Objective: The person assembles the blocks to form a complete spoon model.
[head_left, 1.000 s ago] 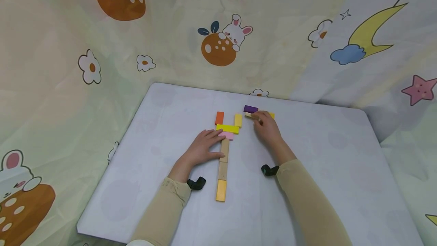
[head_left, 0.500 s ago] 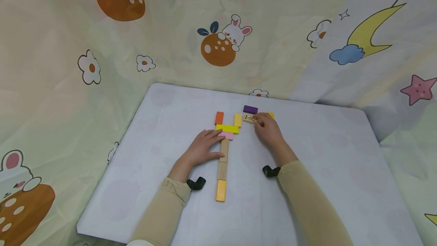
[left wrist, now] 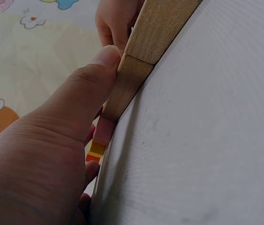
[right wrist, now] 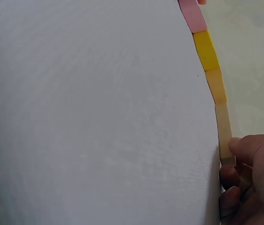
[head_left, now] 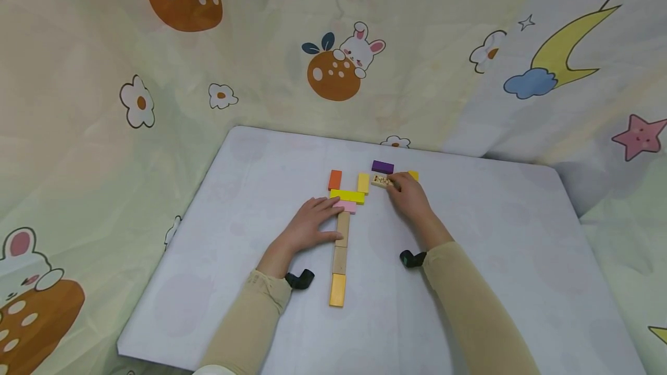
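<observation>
My right hand (head_left: 410, 197) pinches the end of a pale wooden block (head_left: 378, 180) with dark printed marks, flat near a purple block (head_left: 383, 166). In the right wrist view, the thumb touches the near end of this wooden block (right wrist: 224, 129). My left hand (head_left: 310, 227) spreads relaxed fingers over the row of blocks. Its fingertips lie at the pink block (head_left: 346, 207) and bright yellow block (head_left: 348, 196), its thumb against a plain wooden block (head_left: 342, 229). In the left wrist view, the thumb (left wrist: 105, 58) presses on the row's side.
Another plain wooden block (head_left: 340, 260) and an orange-yellow block (head_left: 337, 290) continue the row toward the front. Above the bright yellow block stand an orange-red block (head_left: 335, 180) and a light yellow block (head_left: 363, 183). One more yellow block (head_left: 414, 176) shows partly behind the right hand.
The printed wooden block, earlier seen edge-on in my right fingers, has come to lie flat with its marked face up, just below the purple block. My left hand has stayed put.
</observation>
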`<state>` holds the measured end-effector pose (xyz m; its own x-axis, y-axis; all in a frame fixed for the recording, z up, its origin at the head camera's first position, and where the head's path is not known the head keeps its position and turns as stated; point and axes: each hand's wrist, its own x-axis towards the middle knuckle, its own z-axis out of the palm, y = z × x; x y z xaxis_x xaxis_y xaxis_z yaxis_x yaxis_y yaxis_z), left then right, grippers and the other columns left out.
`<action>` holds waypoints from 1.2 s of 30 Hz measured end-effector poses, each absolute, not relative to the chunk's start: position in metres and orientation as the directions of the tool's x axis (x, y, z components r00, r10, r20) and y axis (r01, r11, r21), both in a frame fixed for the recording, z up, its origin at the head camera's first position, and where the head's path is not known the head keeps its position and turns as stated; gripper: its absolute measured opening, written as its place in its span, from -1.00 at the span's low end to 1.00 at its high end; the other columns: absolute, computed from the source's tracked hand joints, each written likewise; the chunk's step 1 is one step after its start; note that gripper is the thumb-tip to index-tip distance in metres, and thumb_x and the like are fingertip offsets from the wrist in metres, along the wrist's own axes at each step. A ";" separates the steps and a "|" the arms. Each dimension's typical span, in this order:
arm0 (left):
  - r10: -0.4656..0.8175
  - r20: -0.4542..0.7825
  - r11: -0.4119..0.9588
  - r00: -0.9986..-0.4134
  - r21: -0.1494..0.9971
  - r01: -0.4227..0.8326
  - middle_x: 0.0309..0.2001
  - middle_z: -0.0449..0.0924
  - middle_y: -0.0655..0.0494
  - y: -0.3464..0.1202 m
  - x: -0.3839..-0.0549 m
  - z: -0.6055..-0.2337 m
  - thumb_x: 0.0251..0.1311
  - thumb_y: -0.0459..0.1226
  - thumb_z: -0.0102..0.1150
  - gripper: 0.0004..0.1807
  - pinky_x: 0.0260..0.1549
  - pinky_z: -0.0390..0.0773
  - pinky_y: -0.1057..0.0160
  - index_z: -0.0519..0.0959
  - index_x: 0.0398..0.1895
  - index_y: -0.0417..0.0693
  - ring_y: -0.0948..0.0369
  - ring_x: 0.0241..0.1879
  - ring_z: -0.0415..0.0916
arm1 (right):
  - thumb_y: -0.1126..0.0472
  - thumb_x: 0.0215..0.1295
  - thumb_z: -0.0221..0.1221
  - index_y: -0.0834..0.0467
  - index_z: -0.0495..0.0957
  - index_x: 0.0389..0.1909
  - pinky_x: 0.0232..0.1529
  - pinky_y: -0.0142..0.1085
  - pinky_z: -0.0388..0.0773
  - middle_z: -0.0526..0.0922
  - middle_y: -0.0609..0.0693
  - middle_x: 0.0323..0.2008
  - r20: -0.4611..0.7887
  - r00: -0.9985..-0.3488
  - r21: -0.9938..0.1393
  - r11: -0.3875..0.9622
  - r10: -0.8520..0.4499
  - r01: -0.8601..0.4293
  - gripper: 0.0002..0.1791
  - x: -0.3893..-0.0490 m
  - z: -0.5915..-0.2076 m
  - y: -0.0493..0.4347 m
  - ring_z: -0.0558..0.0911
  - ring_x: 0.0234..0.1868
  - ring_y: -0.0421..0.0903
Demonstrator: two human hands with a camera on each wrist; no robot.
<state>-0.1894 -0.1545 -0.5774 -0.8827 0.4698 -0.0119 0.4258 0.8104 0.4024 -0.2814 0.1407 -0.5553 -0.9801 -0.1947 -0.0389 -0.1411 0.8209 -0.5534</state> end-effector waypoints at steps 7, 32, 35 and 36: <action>0.466 -0.012 0.810 -0.885 0.407 0.421 0.54 0.11 0.31 -0.154 -0.189 -0.577 0.14 0.32 0.17 -0.16 0.52 0.04 -0.01 0.25 0.48 0.38 0.10 0.51 0.06 | 0.09 0.44 0.11 0.05 0.42 0.22 0.06 -0.04 0.51 0.54 0.07 0.11 -0.094 -0.982 -0.587 0.806 -0.164 -0.079 -0.62 -0.282 -0.555 0.139 0.45 -0.04 0.03; 0.469 -0.022 0.810 -0.883 0.408 0.420 0.56 0.06 0.31 -0.155 -0.188 -0.574 0.16 0.31 0.16 -0.18 0.56 -0.07 0.04 0.26 0.48 0.36 0.12 0.53 0.01 | 0.18 0.34 0.22 0.00 0.51 -0.17 -0.11 -0.17 0.47 0.51 0.00 -0.18 0.001 -0.946 -0.705 0.670 -0.325 -0.231 -0.89 -0.268 -0.557 0.159 0.46 -0.16 -0.01; 0.470 -0.023 0.810 -0.883 0.410 0.420 0.56 0.07 0.30 -0.155 -0.188 -0.574 0.15 0.32 0.16 -0.18 0.55 -0.04 0.03 0.26 0.48 0.36 0.12 0.53 0.01 | 0.18 0.34 0.23 0.00 0.51 -0.17 -0.12 -0.19 0.47 0.50 0.00 -0.18 -0.002 -0.942 -0.704 0.669 -0.337 -0.238 -0.89 -0.267 -0.558 0.160 0.45 -0.17 -0.01; 0.470 -0.022 0.808 -0.882 0.412 0.421 0.56 0.07 0.29 -0.155 -0.188 -0.574 0.15 0.32 0.16 -0.17 0.55 -0.03 0.02 0.26 0.48 0.35 0.11 0.53 0.02 | 0.18 0.34 0.23 0.00 0.52 -0.18 -0.11 -0.19 0.47 0.50 0.01 -0.17 0.000 -0.940 -0.706 0.666 -0.342 -0.242 -0.90 -0.267 -0.558 0.161 0.45 -0.16 -0.02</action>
<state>-0.1882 -0.1546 -0.5738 -0.8823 0.4702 -0.0221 0.4205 0.8084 0.4119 -0.2670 0.1608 -0.5579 -0.9398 -0.3417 0.0000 -0.2421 0.6659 -0.7057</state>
